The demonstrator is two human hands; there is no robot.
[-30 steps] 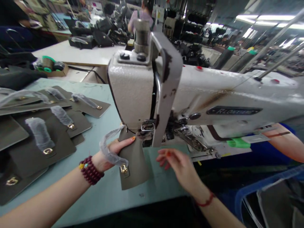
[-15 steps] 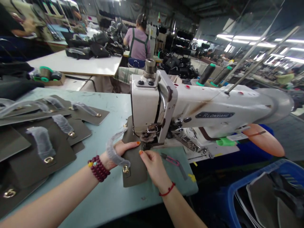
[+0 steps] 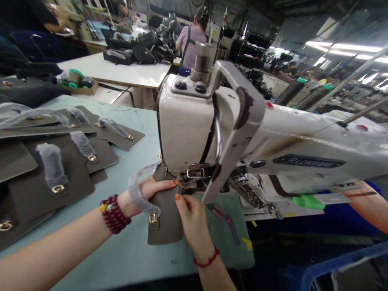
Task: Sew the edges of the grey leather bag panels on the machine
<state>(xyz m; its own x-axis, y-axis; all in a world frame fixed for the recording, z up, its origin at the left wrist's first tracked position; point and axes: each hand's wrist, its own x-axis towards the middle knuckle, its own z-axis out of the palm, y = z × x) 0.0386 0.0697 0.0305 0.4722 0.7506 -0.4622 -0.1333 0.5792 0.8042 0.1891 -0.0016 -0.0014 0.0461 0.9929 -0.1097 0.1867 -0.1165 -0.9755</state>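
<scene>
Right hand, open a second ago, now pinches the olive panel; left hand presses it.

A bag factory floor: sewing machine, cut panels, bags piled on tables.

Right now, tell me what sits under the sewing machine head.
The olive-grey panel runs under it, steadied by the left hand and right hand. The machine head hides the needle and the panel's far edge.
</scene>
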